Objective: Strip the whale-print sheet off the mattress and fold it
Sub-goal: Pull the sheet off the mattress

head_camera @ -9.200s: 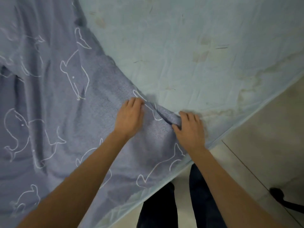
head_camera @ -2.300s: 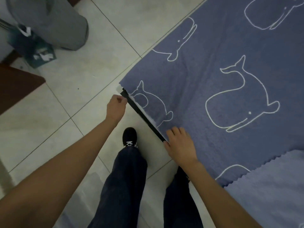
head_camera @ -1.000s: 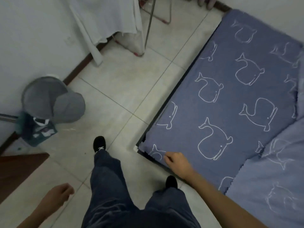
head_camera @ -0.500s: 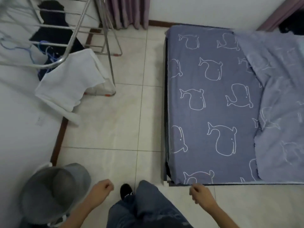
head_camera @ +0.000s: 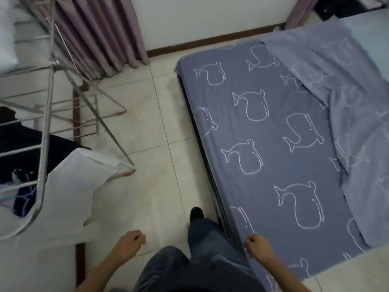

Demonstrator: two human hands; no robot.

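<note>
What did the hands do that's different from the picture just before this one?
Half a second ago the right hand was free, just off the bed's end; now it grips the whale-print sheet at its near corner edge. The left hand stays loosely curled, holding nothing. The sheet still covers this side of the mattress, its far part folded back.

The mattress (head_camera: 368, 28) sits low on the tiled floor (head_camera: 147, 133). The whale-print sheet (head_camera: 263, 133) covers most of it; the sheet's right portion lies folded back, exposing bare mattress at the far right corner. A drying rack (head_camera: 48, 81) stands on the floor at left.
</note>
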